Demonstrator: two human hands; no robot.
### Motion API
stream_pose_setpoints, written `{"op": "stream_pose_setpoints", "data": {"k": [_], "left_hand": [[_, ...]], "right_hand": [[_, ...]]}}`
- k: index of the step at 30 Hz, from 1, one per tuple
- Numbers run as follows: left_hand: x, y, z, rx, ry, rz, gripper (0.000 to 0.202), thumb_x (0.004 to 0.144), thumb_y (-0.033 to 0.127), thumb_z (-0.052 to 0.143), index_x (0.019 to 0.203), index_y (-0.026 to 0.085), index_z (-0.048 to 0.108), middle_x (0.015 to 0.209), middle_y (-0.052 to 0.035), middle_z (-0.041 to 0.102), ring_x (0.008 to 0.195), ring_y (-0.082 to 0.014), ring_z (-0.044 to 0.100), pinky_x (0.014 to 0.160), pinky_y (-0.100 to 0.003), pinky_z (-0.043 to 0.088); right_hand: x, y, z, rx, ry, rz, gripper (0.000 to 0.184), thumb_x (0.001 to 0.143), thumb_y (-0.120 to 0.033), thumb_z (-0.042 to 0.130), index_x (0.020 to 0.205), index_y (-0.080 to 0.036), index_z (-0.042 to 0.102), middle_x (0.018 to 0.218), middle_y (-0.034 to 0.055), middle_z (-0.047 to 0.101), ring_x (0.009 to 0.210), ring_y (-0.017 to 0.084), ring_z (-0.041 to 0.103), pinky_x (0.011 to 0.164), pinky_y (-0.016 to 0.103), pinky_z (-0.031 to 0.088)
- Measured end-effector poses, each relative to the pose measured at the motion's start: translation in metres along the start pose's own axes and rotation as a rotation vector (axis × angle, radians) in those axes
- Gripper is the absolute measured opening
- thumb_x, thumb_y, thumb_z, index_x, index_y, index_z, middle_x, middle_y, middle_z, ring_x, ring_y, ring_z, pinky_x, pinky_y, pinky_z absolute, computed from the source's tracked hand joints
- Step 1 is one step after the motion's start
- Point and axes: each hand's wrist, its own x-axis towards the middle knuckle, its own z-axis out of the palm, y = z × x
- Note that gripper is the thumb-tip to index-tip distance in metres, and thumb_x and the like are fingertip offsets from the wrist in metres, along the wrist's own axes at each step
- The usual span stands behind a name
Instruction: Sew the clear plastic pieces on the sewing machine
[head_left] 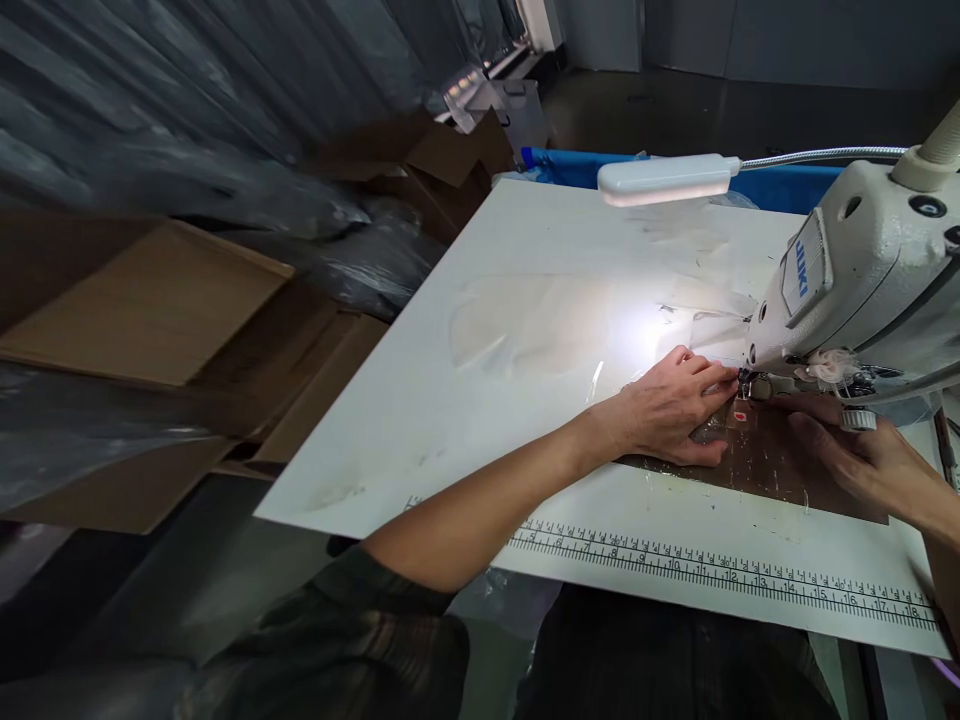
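Dark sleeve (360,610): cut off by the bottom edge; dark trousers (660,650) show below the tabletop.
Ruler strip (675,565): runs along the near table edge; its left numerals are covered by the left forearm.
Right hand (862,455): thumb visible, fingers largely concealed below the machine head; grasp cannot be determined. Forearm cut off at the right edge.
Brown panel (772,465): set on the white table (420,430), beneath both hands; loose thread ends on it, left part covered by the left hand.
Left hand (679,408): palm down, fingers bent, tips beside the presser foot (744,382); whether they pinch anything cannot be told.
Clear film (709,428): glints under the left hand, partly covered; outline not traceable.
Red-marked piece (741,412): small, just in front of the presser foot, between the hands; mark illegible.
Sewing machine (862,260): lettered JUKI; cut off at right, its head obstructing the view of the right fingers. Pale thread tangle (829,367) hangs low on it.
Lamp (664,182): on a flexible neck; glare washes out table detail left of the needle.
Open carton (150,300): left of the table, plastic sheeting (375,255) just beside it.
Blue material (780,185): behind the table, mostly hidden.
White container (521,115): farther back, contents unreadable.
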Motion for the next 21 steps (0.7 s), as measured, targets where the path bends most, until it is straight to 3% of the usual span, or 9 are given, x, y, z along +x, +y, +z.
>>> {"op": "stream_pose_setpoints", "data": {"k": [2,5,8,12,17,21], "left_hand": [[0.0,0.0,0.001,0.01,0.008,-0.003,0.067,0.094,0.054,0.042,0.134,0.001,0.055,0.135,-0.019,0.057,0.104,-0.0281,0.057,0.092,-0.042,0.04],[0.001,0.001,0.001,0.015,0.019,-0.012,0.069,0.094,0.055,0.043,0.135,0.0,0.054,0.135,-0.0199,0.056,0.106,-0.0285,0.057,0.092,-0.041,0.04],[0.0,0.002,0.002,0.01,0.023,-0.024,0.068,0.094,0.055,0.044,0.135,0.002,0.054,0.135,-0.0198,0.056,0.106,-0.0283,0.057,0.092,-0.041,0.041],[-0.002,0.001,0.007,-0.025,0.061,-0.052,0.065,0.095,0.054,0.046,0.136,0.004,0.052,0.137,-0.0203,0.056,0.109,-0.0301,0.056,0.095,-0.044,0.041],[-0.003,0.0,0.018,-0.092,0.278,-0.16,0.061,0.096,0.046,0.046,0.143,0.007,0.04,0.145,-0.0237,0.049,0.124,-0.0324,0.052,0.099,-0.049,0.041],[-0.003,-0.002,0.025,-0.149,0.39,-0.254,0.069,0.096,0.041,0.047,0.15,0.006,0.021,0.137,-0.0234,0.055,0.116,-0.0303,0.058,0.1,-0.051,0.042]], "right_hand": [[0.005,0.007,0.0,-0.002,-0.017,0.047,0.043,0.1,-0.052,0.04,0.099,-0.021,0.071,0.084,0.0084,0.073,0.086,0.028,0.071,0.081,0.044,0.06],[0.012,0.013,0.006,-0.037,0.097,0.045,0.043,0.1,-0.049,0.039,0.093,-0.019,0.07,0.091,0.0117,0.073,0.094,0.03,0.069,0.088,0.048,0.058],[0.012,0.01,0.009,-0.055,0.12,0.002,0.042,0.1,-0.048,0.039,0.099,-0.019,0.07,0.108,0.0135,0.072,0.109,0.029,0.066,0.096,0.046,0.055],[0.004,0.003,0.01,-0.043,0.101,0.028,0.047,0.098,-0.056,0.042,0.112,-0.019,0.069,0.12,0.0139,0.068,0.112,0.028,0.066,0.095,0.043,0.055],[0.002,0.005,0.008,-0.09,0.083,0.049,0.034,0.096,-0.045,0.046,0.1,-0.022,0.071,0.113,0.0109,0.069,0.108,0.026,0.067,0.093,0.04,0.055],[0.005,0.01,0.008,-0.116,0.08,0.06,0.032,0.094,-0.042,0.047,0.096,-0.022,0.071,0.109,0.0111,0.069,0.105,0.026,0.067,0.09,0.039,0.055]]}}
